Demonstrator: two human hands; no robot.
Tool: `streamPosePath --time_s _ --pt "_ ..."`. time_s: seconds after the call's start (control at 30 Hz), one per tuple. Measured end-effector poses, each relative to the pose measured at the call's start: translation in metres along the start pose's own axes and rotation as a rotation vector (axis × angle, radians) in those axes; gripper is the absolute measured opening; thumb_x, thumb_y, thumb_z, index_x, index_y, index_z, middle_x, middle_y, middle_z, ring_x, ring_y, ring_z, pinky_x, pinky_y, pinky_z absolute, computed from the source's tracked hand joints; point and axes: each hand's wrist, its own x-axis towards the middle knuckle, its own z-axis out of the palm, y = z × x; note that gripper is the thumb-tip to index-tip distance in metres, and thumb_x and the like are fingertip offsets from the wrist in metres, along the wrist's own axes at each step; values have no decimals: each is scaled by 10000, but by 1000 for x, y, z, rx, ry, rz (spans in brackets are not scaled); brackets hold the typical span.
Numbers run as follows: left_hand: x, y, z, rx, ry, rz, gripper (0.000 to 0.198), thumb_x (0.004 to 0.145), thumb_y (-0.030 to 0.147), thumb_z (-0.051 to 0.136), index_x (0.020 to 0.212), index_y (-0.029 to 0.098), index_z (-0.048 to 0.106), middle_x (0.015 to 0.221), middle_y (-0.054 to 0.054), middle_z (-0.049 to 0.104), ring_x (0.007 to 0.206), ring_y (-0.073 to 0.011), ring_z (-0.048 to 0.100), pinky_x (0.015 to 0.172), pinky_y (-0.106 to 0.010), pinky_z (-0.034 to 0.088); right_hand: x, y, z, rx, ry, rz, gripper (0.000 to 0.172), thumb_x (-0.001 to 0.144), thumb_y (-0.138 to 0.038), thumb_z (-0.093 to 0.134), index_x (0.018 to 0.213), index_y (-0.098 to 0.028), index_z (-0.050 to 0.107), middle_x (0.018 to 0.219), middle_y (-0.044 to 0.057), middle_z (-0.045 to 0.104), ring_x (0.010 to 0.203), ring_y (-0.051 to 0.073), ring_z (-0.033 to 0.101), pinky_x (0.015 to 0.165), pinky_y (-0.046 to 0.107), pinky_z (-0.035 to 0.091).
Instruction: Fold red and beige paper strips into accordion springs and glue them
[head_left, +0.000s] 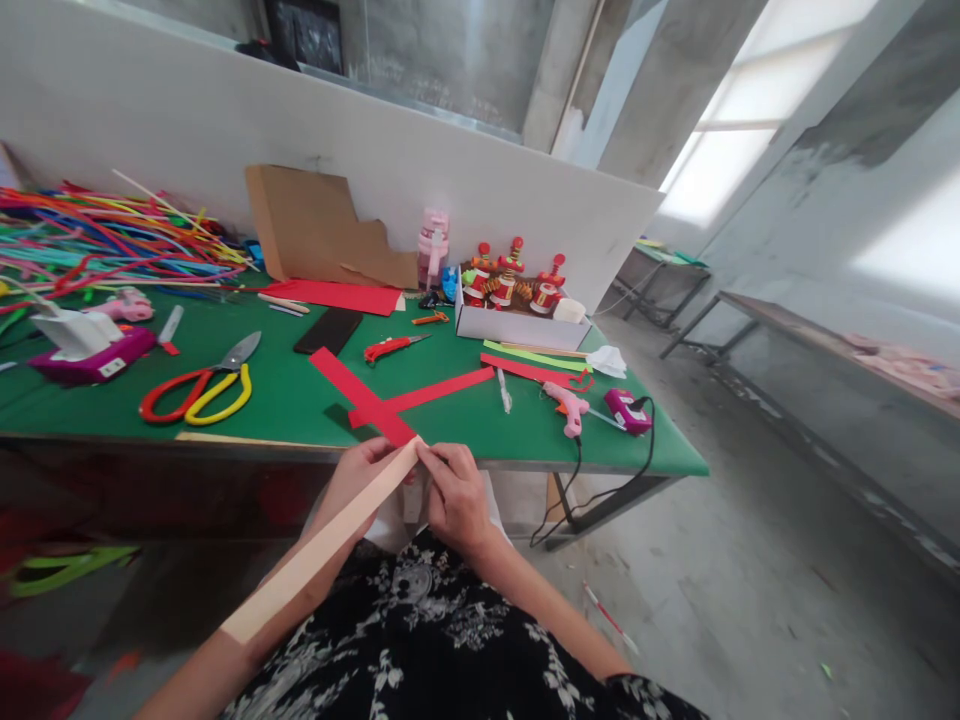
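A paper strip with a red length point(349, 388) and a pale length point(322, 548) bends sharply at the table's front edge; the pale part slants down over my left forearm. My left hand point(356, 482) is closed around the strip from the left, its fingers partly hidden behind the pale length. On the other side, my right hand point(454, 498) pinches the bend between thumb and fingers. Another red strip point(442, 391) lies on the table, crossed by the held strip's red length. Just beyond are a red utility knife point(388, 348) and a dark phone-like slab point(328, 331).
Scissors point(202, 390) with red and yellow handles lie left on the green table point(450, 440). A pink glue gun point(568, 408) and its cord are at right. Behind stand a white box point(517, 328) of red figures and cardboard point(315, 225). Colourful pipe cleaners point(112, 240) fill the far left.
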Motion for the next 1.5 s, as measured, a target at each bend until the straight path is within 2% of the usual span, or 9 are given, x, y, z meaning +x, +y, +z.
streamPosePath --time_s 0.2,0.3,0.37,0.47,0.6,0.73,0.97,1.17,1.5 --pt "1 9 -8 91 -99 -33 422 595 575 761 617 157 701 590 -73 704 545 -196 625 545 -273 490 -1 1 -2 8 10 22 553 874 -58 390 1388 -189 544 1097 146 628 1037 246 574 910 412 527" --pt "2 15 -11 86 -108 -94 366 517 496 824 613 163 705 587 -61 713 526 -186 622 530 -266 487 1 -1 -4 64 23 53 501 877 -78 412 1316 -215 610 1093 129 642 1046 235 586 918 401 522" --pt "1 16 -12 60 -56 -91 363 458 438 858 653 162 726 629 -59 734 556 -188 640 551 -264 498 6 -2 -3 167 91 194 423 891 -128 453 1254 -223 647 1085 118 656 1023 223 606 915 390 523" --pt "0 18 -11 105 -22 -27 399 457 452 860 696 151 751 673 -77 750 590 -194 651 555 -258 494 18 -1 0 469 194 546 284 875 -280 578 1117 -192 698 994 99 704 896 207 652 829 358 552" --pt "-4 23 -6 207 -5 60 431 478 526 840 649 141 753 617 -81 727 535 -180 605 489 -246 442 34 -1 2 825 121 810 262 735 -394 739 890 -182 740 885 61 755 814 199 682 781 329 558" --pt "-6 24 -5 264 -7 122 452 488 569 825 645 151 758 617 -75 726 549 -193 610 502 -256 453 40 -4 -3 831 131 831 235 667 -389 787 780 -188 741 821 48 762 780 195 684 803 334 548" --pt "-1 14 -12 343 -21 212 376 581 530 789 674 167 766 614 -67 722 570 -209 633 499 -255 457 42 -7 -6 853 86 818 236 656 -382 801 786 -200 726 808 23 748 748 165 670 768 295 538" --pt "-3 20 -9 301 -33 264 277 584 450 788 714 206 787 731 -68 774 689 -252 695 634 -295 538 42 -9 -8 957 71 877 218 631 -358 817 732 -192 718 772 10 740 728 147 658 761 277 523" --pt "-3 23 -7 298 -80 196 271 582 447 783 700 203 791 683 -65 761 640 -242 684 591 -286 523 42 -10 -8 1026 110 933 256 580 -381 840 695 -187 719 711 12 726 675 154 641 716 294 526"
